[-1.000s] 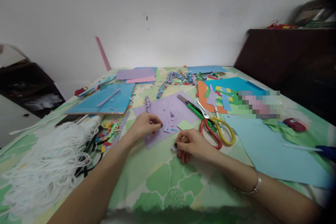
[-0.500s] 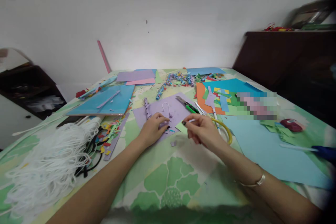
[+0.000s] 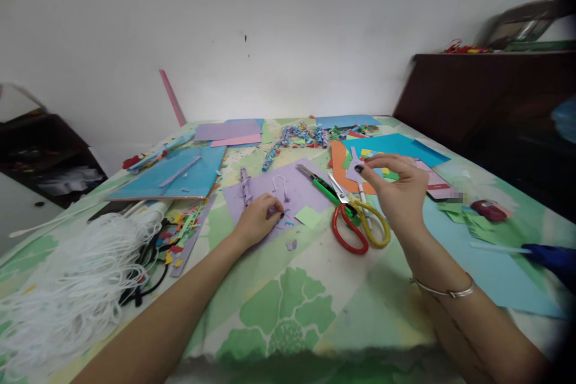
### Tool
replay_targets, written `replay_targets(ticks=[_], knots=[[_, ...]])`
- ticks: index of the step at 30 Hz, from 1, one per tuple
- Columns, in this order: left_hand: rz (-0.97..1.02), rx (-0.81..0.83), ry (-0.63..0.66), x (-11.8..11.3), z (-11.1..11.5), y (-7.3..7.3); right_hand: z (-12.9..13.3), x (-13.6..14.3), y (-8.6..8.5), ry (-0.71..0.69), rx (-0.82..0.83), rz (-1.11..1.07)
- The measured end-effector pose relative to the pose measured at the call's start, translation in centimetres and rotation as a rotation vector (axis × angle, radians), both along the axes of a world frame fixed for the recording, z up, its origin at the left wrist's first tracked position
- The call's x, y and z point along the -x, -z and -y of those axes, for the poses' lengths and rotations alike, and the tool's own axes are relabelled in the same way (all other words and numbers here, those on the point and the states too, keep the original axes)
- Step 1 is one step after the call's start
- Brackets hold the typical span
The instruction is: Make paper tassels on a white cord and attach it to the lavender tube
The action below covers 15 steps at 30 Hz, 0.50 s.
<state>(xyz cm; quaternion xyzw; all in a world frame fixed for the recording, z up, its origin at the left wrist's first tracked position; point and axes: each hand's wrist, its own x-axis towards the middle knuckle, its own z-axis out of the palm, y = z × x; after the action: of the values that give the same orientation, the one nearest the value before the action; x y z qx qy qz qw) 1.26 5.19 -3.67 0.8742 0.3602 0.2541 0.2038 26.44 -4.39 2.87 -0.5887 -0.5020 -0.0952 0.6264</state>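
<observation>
My left hand (image 3: 258, 217) rests on the front edge of a purple sheet (image 3: 303, 177), its fingers curled in and the thumb close to the index finger. Anything held there is too small to make out. Beside it stands a purple rolled paper tube (image 3: 245, 186), and a bent white cord (image 3: 279, 180) lies just beyond. My right hand (image 3: 396, 183) is raised over the coloured paper pieces, thumb and index finger slightly apart, near a purple paper strip (image 3: 354, 159). Below it lie scissors (image 3: 351, 210) with red and yellow handles, across a green utility knife (image 3: 326, 189).
White cord (image 3: 85, 282) is heaped at left, beside colourful paper scraps (image 3: 180, 234). A blue folder (image 3: 171, 174) lies behind. Decorated paper rolls (image 3: 297, 135) sit at the back. A phone (image 3: 434, 183), a dark red object (image 3: 489, 210) and light blue paper (image 3: 472, 270) are at right.
My right hand has moved right and up, away from the scissors, which now show fully. My left hand's fingers have curled in more. The view has shifted slightly.
</observation>
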Motion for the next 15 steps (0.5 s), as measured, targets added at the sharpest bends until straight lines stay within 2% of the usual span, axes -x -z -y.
replay_targets(ticks=[2,5,8,11,15], knots=[[0.033,-0.015,-0.010,-0.1,0.1,0.0,-0.2,-0.1,0.4,0.045,0.069,0.075],[0.087,-0.079,0.011,-0.5,0.7,0.0,-0.5,-0.2,1.0,-0.082,0.161,0.061],[0.070,-0.219,0.176,-1.2,1.5,0.1,-0.8,0.6,1.8,-0.216,0.349,0.234],[-0.002,-0.292,0.297,-1.7,2.3,0.2,-1.2,2.1,3.0,-0.274,0.597,0.454],[0.028,-0.278,0.222,-1.8,2.5,0.2,-1.9,4.0,5.0,-0.309,0.749,0.542]])
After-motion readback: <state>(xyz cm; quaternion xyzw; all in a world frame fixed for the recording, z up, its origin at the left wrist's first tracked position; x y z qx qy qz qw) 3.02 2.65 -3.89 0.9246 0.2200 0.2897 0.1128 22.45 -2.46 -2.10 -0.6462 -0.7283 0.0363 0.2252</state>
